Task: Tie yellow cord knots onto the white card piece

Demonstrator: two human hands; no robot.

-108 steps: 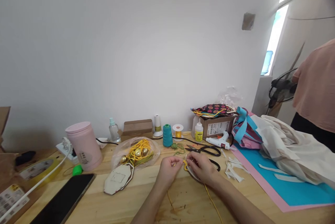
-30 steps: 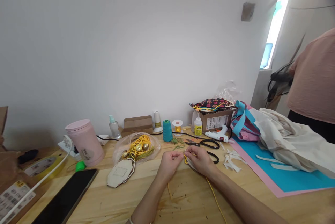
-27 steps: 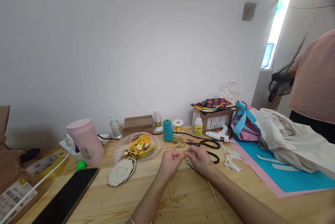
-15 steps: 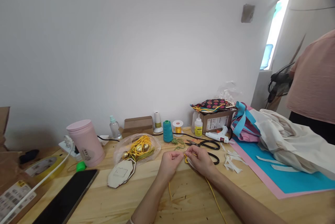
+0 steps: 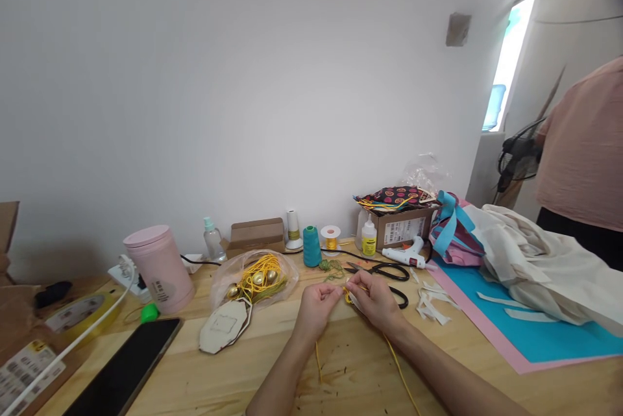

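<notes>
L hand (image 5: pixel 318 304), fingertips pinched tight, grips yellow cord (image 5: pixel 347 296); R hand (image 5: pixel 376 300), fingers curled closed, holds same cord. Scissors (image 5: pixel 395 270) lie pt. hidden behind R hand.

Left hand (image 5: pixel 315 309): is showing bare, its outline rounding
Right hand (image 5: pixel 376 302): is showing bare, its slim fingers (image 5: pixel 361 279) tapering
Left forearm (image 5: pixel 283 370): is showing bare, widening away from the hand
Right forearm (image 5: pixel 440 364): is showing bare, its outline running smooth

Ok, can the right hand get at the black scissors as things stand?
Probably yes: the black scissors lie just beyond the right hand, largely uncovered. But that hand seems to be pinching yellow cord, so it would likely have to let go first.
</notes>
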